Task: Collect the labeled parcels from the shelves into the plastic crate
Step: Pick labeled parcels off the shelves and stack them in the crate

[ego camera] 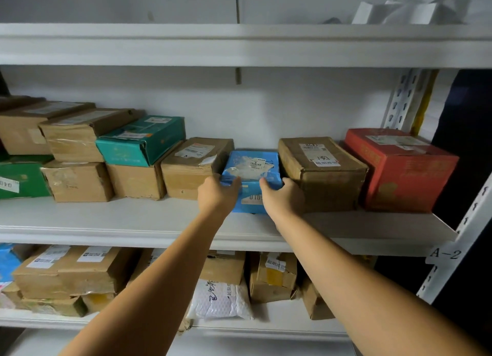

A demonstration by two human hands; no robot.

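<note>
A blue labeled parcel (251,169) sits on the middle shelf (106,220), wedged between two brown cardboard boxes. My left hand (217,194) grips its front left corner, fingers curled over the top edge. My right hand (283,197) grips its front right corner in the same way. Both arms reach up and forward from below. A white label on the parcel's front face shows between my hands. No plastic crate is in view.
Brown box (195,166) stands left of the parcel, brown box (323,169) right of it, red box (399,169) beyond. Teal box (141,142) and more cartons are stacked at left. The lower shelf holds several cartons and a white mailer (221,299). Upright post (458,238) marked A-2 at right.
</note>
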